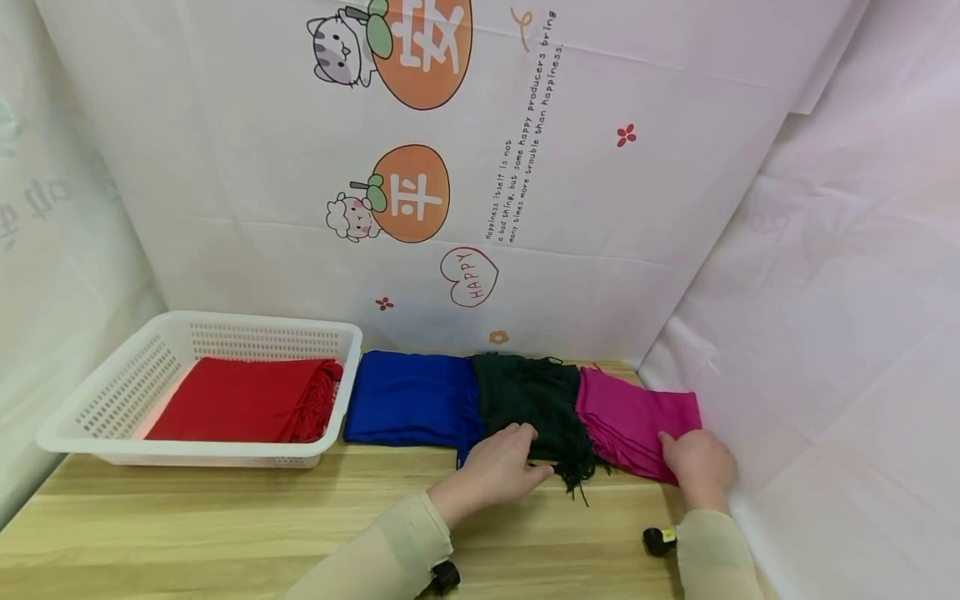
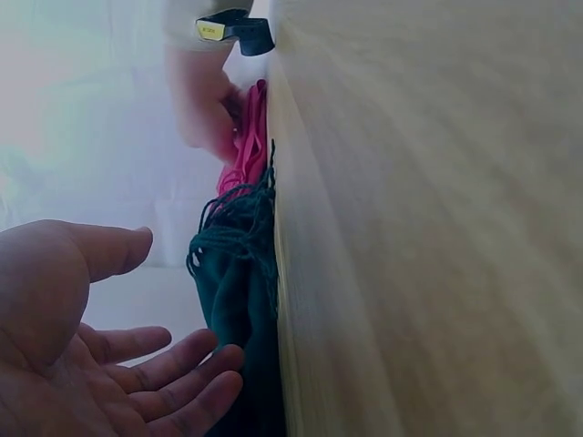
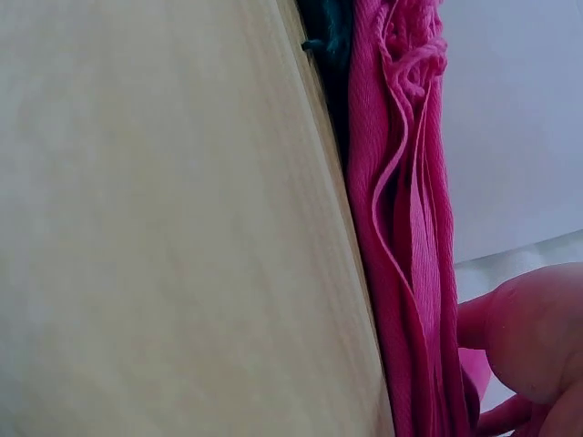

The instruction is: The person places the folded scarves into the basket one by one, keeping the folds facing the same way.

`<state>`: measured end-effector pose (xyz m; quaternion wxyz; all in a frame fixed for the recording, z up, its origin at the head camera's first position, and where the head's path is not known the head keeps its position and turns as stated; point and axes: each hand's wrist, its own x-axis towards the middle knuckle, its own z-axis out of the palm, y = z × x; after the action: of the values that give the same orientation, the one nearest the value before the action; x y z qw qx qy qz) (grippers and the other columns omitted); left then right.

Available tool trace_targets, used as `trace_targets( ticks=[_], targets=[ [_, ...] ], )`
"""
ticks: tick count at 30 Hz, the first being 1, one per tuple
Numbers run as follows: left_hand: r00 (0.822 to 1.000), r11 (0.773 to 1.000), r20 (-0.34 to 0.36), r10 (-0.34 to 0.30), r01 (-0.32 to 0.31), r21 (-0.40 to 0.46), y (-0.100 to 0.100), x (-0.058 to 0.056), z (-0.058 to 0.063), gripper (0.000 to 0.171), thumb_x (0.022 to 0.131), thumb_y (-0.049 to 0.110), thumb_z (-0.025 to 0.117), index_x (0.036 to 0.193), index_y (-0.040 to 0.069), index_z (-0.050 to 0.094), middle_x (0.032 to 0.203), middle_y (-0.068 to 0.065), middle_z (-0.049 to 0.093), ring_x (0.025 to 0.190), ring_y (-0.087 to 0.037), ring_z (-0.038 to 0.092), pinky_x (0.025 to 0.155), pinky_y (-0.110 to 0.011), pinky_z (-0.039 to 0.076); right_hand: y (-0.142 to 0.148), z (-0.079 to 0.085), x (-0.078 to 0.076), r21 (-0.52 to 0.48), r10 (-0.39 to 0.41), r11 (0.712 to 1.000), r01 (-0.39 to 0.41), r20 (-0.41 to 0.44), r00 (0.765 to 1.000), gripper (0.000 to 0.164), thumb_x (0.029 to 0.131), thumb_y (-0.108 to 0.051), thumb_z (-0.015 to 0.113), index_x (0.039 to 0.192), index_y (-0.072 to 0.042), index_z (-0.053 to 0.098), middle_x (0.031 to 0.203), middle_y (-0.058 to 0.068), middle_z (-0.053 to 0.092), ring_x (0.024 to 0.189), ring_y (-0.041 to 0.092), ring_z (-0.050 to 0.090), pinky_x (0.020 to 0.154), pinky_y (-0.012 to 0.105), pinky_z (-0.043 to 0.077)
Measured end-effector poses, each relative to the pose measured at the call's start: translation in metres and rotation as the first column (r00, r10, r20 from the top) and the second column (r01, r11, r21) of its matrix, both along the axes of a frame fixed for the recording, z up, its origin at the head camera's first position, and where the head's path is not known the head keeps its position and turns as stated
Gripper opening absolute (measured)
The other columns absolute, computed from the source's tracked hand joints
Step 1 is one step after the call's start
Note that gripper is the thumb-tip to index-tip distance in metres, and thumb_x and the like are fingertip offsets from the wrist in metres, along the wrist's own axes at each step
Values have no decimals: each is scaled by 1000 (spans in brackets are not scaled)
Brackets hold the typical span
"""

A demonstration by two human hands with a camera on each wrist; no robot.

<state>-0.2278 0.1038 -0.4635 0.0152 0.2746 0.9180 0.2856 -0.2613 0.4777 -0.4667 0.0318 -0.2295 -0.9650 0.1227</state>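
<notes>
A folded pink scarf with fringe lies at the right end of a row on the wooden table. My right hand holds it by its right end, thumb on the top layer and fingers curled at the edge; the fingertips are partly hidden. Its stacked folds face the right wrist view, where the thumb meets the cloth. Beside it is a dark green scarf, its loose fringe hanging toward the front. Over that scarf's front left corner is my left hand, fingers spread loosely and holding nothing.
Left of the green scarf lies a folded blue scarf. A white plastic basket at the far left holds a folded red scarf. White printed cloth hangs behind, with another white sheet close by my right hand.
</notes>
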Motion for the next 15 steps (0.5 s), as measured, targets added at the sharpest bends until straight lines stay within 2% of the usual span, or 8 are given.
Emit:
trace_targets(
  ticks=[3, 7, 11, 15],
  targets=[
    [1000, 1000, 0, 0, 0, -2, 0, 0, 0, 59, 98, 56, 62, 139, 14, 57, 127, 1, 62, 98, -11, 62, 75, -30, 54, 2, 0, -2, -13, 5, 1000, -4, 58, 998, 81, 97, -63, 52, 107, 16, 65, 111, 43, 59, 93, 56, 61, 58, 54, 50],
    [1000, 1000, 7, -4, 4, 1, 0, -1, 1, 57, 99, 53, 62, 139, 13, 57, 125, 0, 62, 94, -10, 61, 73, -30, 53, 1, 3, -7, -48, 7, 999, -1, 108, 994, 74, 100, -57, 50, 115, 14, 64, 119, 43, 57, 99, 57, 61, 63, 60, 51],
    [1000, 1000, -2, -4, 4, 4, -2, -2, 1, 57, 99, 54, 62, 138, 13, 58, 122, 1, 62, 90, -9, 59, 72, -29, 53, -2, 8, -11, -73, 22, 997, -13, 122, 992, 67, 102, -48, 51, 122, 16, 59, 124, 43, 54, 105, 59, 58, 70, 68, 50],
    [1000, 1000, -1, 2, -2, 8, -5, -2, 1, 55, 98, 54, 62, 136, 13, 59, 120, 1, 62, 85, -8, 57, 71, -29, 52, -2, 13, -11, -100, 83, 993, -70, 128, 988, 57, 98, -38, 54, 119, 15, 59, 122, 41, 55, 101, 55, 59, 70, 68, 50]
  ],
)
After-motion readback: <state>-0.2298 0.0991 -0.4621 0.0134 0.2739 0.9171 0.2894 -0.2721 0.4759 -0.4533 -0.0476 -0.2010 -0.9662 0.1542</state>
